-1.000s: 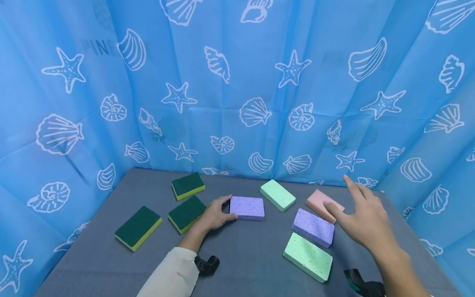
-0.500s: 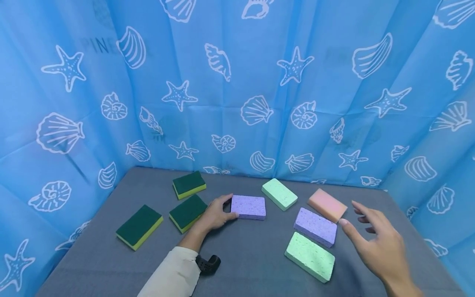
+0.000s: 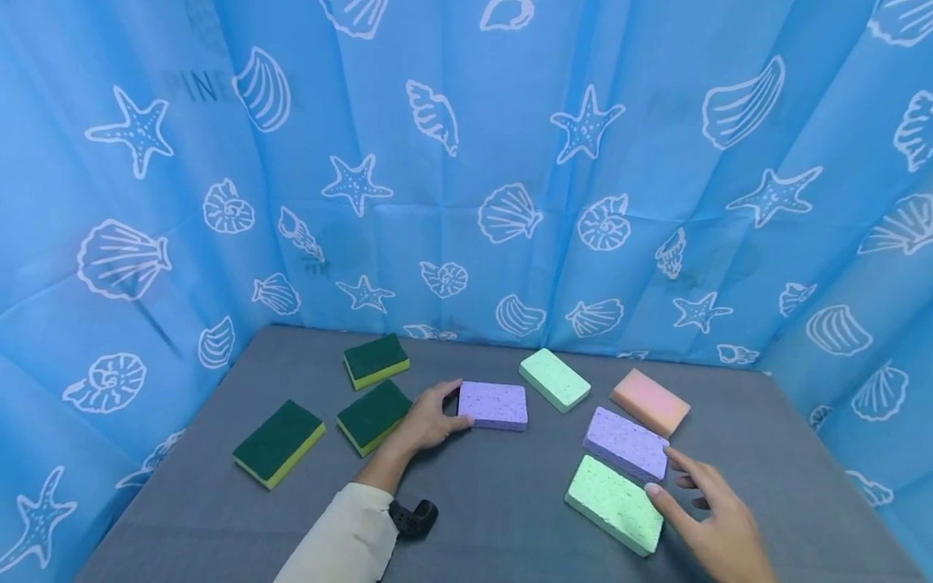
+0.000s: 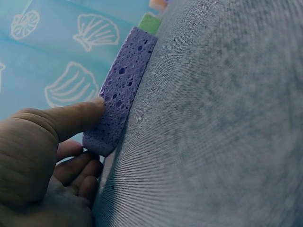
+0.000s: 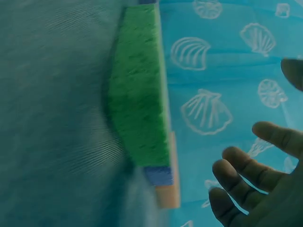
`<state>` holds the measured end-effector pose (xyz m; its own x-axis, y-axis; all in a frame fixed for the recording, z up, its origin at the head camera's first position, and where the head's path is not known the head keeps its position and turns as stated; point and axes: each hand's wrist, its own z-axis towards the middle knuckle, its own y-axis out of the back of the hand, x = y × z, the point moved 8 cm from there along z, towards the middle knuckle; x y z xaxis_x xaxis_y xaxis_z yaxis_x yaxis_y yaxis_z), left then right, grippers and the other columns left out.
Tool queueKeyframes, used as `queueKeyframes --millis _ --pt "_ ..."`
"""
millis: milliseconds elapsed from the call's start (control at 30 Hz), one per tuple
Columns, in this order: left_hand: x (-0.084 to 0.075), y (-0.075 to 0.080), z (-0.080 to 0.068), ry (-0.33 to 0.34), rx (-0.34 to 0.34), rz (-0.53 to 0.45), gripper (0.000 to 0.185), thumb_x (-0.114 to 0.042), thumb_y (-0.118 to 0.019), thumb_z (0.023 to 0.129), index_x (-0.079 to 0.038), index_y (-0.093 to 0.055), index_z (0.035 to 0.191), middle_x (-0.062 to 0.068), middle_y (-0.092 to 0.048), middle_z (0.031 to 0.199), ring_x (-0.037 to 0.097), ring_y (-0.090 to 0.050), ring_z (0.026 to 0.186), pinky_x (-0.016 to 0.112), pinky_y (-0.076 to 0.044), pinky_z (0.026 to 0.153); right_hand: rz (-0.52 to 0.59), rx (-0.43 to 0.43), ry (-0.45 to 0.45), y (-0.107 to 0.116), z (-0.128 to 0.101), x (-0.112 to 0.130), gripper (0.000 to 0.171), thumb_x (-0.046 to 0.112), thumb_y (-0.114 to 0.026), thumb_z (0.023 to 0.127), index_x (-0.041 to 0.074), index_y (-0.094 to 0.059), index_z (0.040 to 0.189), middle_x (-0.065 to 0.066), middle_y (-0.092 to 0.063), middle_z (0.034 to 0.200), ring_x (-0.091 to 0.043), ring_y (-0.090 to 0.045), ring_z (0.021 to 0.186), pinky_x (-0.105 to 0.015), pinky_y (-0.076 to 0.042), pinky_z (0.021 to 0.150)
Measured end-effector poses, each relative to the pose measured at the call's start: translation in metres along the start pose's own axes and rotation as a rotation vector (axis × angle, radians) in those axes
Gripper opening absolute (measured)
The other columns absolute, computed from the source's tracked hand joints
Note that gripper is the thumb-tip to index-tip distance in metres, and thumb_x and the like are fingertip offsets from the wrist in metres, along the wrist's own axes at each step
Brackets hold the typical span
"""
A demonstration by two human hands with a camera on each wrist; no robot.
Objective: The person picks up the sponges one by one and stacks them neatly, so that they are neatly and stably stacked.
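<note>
Pitted purple sponge (image 3: 493, 403), flat, second purple sponge (image 3: 624, 442), slanted beside green sponge (image 3: 612, 504)

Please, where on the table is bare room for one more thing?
Widest: the front middle of the table, between the black wrist device and the nearer mint sponge. Also front left, in front of the leftmost dark sponge. Crowded: the right, where a purple sponge lies close between that mint one and the pink sponge, beside the right hand.
</note>
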<state>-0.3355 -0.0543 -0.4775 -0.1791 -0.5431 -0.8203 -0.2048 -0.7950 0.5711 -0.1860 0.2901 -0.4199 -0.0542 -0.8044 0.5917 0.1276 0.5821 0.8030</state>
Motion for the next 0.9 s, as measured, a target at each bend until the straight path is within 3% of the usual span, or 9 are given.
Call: queueKeyframes --millis 233,333,533,900 --pt "0.001 -0.002 0.0 0.019 0.014 0.017 0.068 -0.021 -0.074 0.087 -0.006 -0.043 0.145 0.018 -0.04 0.146 0.036 -0.032 0.135 0.051 -0.029 0.107 -0.013 0.198 -0.108 -0.019 -0.003 -0.007 0.077 0.057 -0.059 0.09 0.004 -0.043 0.143 -0.021 -0.048 0.13 -0.039 -0.053 0.107 -0.052 -0.047 0.079" --pt "0.001 -0.001 0.0 0.02 0.011 0.017 0.067 -0.02 -0.074 0.087 -0.006 -0.043 0.146 0.018 -0.04 0.146 0.035 -0.032 0.135 0.05 -0.029 0.107 -0.034 0.243 -0.104 -0.026 -0.003 -0.009 0.08 0.059 -0.061 0.088 0.002 -0.044 0.142 -0.022 -0.048 0.131 -0.039 -0.052 0.109 -0.053 -0.046 0.08" --pt "-0.002 0.001 0.002 0.004 0.003 0.024 0.067 -0.02 -0.074 0.087 -0.006 -0.043 0.145 0.018 -0.041 0.146 0.036 -0.033 0.135 0.051 -0.029 0.106 -0.08 0.275 -0.023 -0.036 0.0 -0.013 0.087 0.057 -0.066 0.084 -0.002 -0.041 0.143 -0.027 -0.045 0.134 -0.044 -0.047 0.117 -0.059 -0.041 0.087" --pt "-0.002 0.002 0.001 0.002 0.002 0.029 0.066 -0.02 -0.074 0.087 -0.006 -0.044 0.144 0.017 -0.041 0.145 0.036 -0.033 0.135 0.051 -0.029 0.107 -0.182 0.296 0.026 -0.045 0.002 -0.02 0.097 0.056 -0.078 0.072 -0.008 -0.046 0.136 -0.03 -0.05 0.126 -0.046 -0.049 0.112 -0.061 -0.043 0.083"
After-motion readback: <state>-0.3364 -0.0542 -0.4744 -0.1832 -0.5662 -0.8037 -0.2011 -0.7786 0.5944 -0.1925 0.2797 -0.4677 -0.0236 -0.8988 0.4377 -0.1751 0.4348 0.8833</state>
